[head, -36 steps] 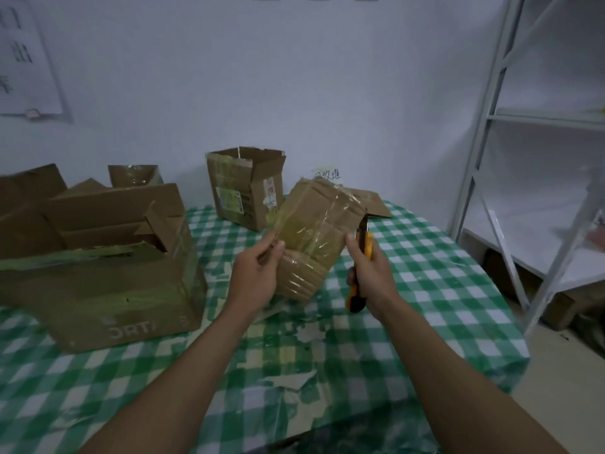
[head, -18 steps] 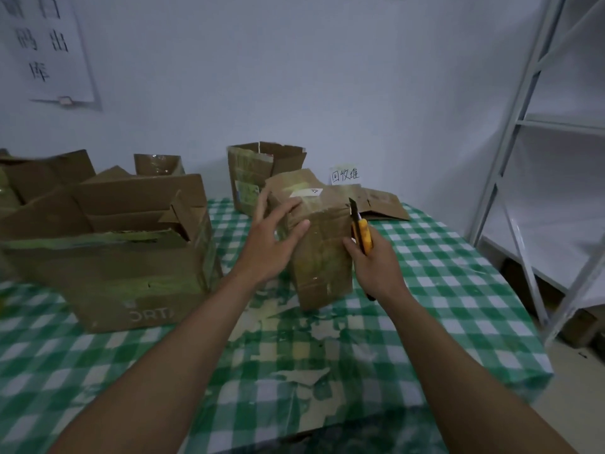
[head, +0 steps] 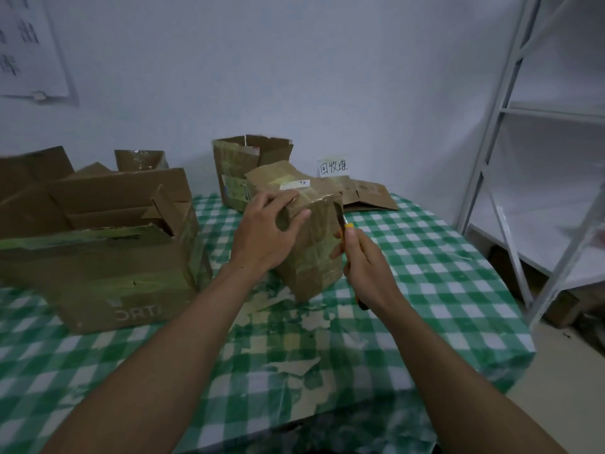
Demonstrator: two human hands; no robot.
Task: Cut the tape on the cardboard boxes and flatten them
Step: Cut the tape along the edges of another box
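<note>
A small taped cardboard box [head: 312, 257] stands tilted on the green checked table [head: 425, 267]. My left hand [head: 265, 237] grips its upper left edge, fingers curled over the top. In my right hand [head: 363, 263] is an orange utility knife [head: 343, 226], its blade pointing up against the box's upper right corner. A white label sits on the box's top face.
A large open box [head: 108, 257] stands at the left. Another open box [head: 248, 168] sits at the back. Flattened cardboard [head: 366, 194] lies by a paper sign [head: 333, 167]. A white metal shelf [head: 540, 158] stands at the right, past the table's edge.
The small box went from held in the air to standing on the table. My left hand closed over its top, and the knife blade came up to its upper right corner.
</note>
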